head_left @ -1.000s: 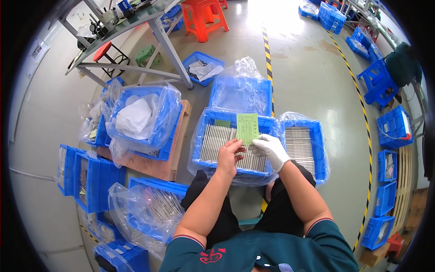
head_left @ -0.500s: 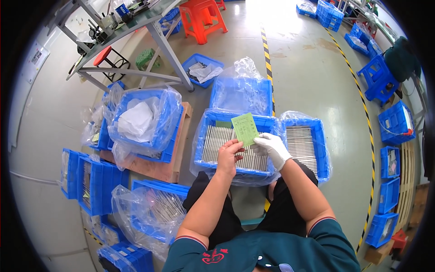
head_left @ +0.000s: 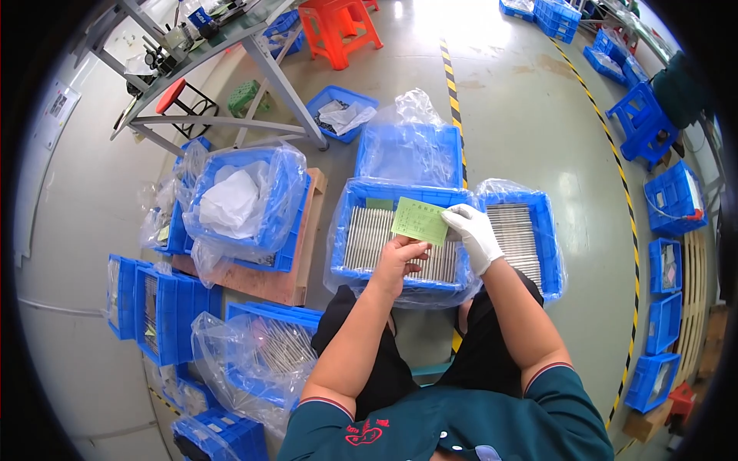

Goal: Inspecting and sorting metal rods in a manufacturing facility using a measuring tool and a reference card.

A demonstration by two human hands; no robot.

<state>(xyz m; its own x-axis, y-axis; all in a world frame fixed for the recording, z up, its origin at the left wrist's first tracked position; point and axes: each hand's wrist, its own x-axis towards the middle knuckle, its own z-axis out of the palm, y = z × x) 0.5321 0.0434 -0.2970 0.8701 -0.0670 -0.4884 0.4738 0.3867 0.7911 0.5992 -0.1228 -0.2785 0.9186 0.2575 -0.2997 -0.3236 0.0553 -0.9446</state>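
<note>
A green printed card (head_left: 419,220) is held up between my two hands, its long side running across. My bare left hand (head_left: 400,261) pinches its lower edge with thumb and fingers. At the card's right edge, my right hand (head_left: 475,237), in a white glove, grips with the fingertips. Below lies a blue crate (head_left: 336,261) lined with clear plastic, filled with rows of thin silver metal rods (head_left: 366,240). A second green card (head_left: 379,203) rests on the rods near the crate's far wall. My hands and the held card hide part of the rods.
Another blue crate of rods (head_left: 513,234) stands to the right, and a plastic-covered crate (head_left: 411,154) behind. At left, a bagged crate (head_left: 244,200) sits over a wooden pallet (head_left: 296,261). Nearer is a crate of loose rods (head_left: 280,346). A workbench (head_left: 231,31) stands far left.
The green card has turned from upright to lengthwise across. My right hand has shifted slightly right and up along its edge, while my left hand keeps hold below.
</note>
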